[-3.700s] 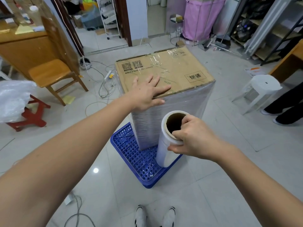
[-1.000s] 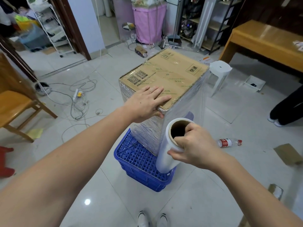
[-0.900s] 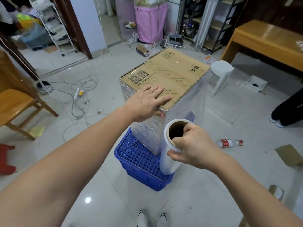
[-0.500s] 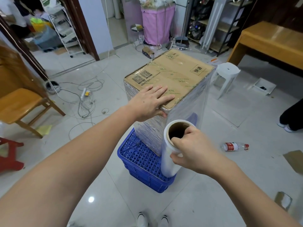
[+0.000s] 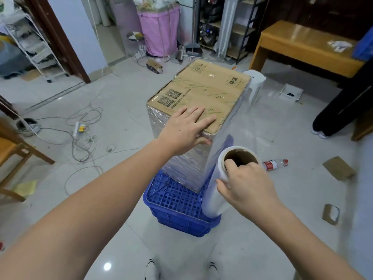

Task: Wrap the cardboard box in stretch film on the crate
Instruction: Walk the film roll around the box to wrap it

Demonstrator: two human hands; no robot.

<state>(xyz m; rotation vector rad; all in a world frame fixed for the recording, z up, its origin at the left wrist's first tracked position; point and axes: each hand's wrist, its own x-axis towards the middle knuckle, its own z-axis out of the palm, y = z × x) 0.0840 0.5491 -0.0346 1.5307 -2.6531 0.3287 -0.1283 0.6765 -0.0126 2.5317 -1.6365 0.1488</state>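
On the blue crate point(image 5: 177, 207), middle of the tiled floor: cardboard box point(image 5: 201, 91) standing upright, sides already sheathed in film. Left hand point(image 5: 187, 128) lying flat, fingers spread, on its near top corner. Right hand point(image 5: 244, 186) gripping the film roll point(image 5: 218, 197) (fingers hooking into the core), film sheet stretching to the box.

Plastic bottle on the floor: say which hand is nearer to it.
Right. The right hand grips the film roll just left of the bottle; the left hand rests on the box, farther off.
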